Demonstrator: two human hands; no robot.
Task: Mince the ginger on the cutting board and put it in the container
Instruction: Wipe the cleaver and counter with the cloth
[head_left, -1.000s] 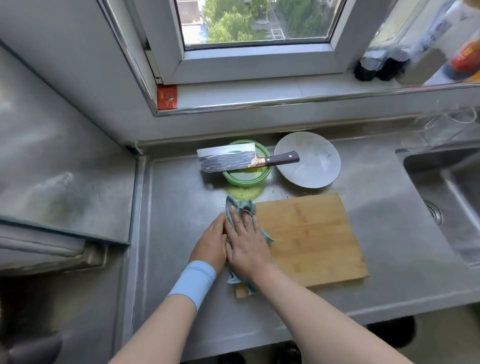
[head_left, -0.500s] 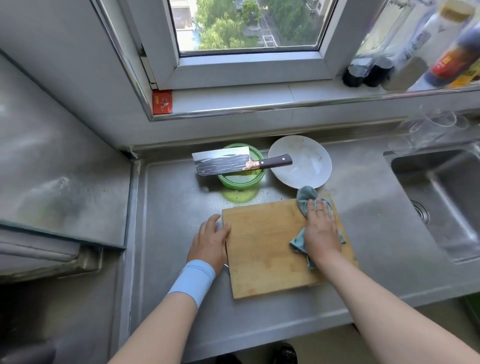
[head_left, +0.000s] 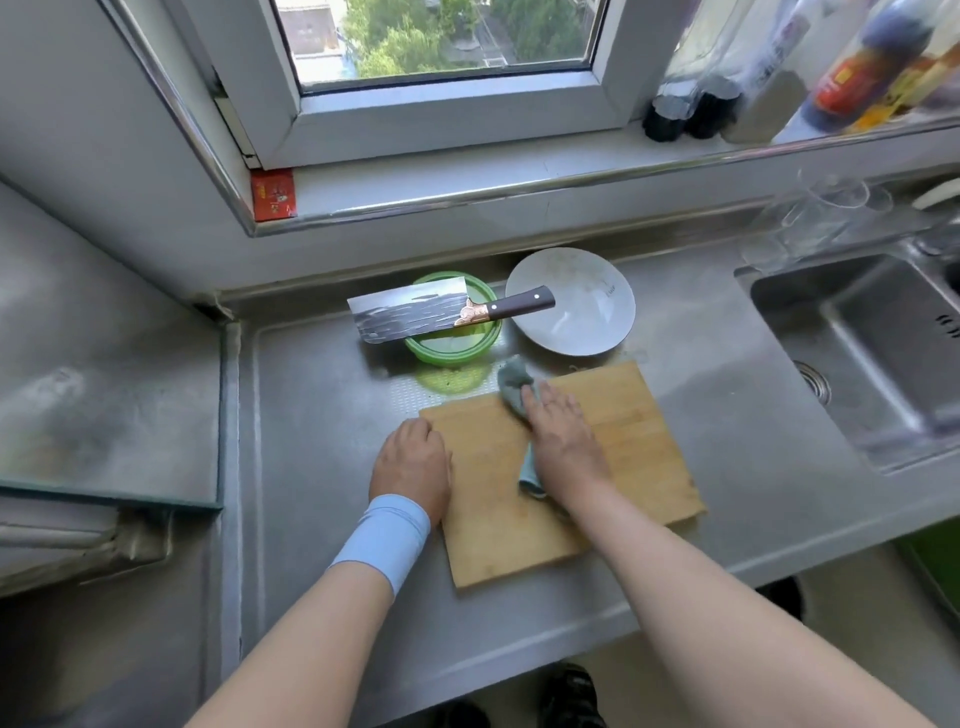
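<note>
Ginger is gone from the rectangular bamboo cutting board (head_left: 639, 441), presumably into the round green plastic container (head_left: 452, 349). Right hand (head_left: 563, 447), flat, has wiped the teal cloth (head_left: 511, 382) back leftward; left hand (head_left: 410, 462), relaxed and gripping nothing, braces the board's edge.

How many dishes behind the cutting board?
2. Green container, left, with the cleaver lying across its rim; white bowl just right of it. Clear glassware by the sink is too blurred to count.
</note>
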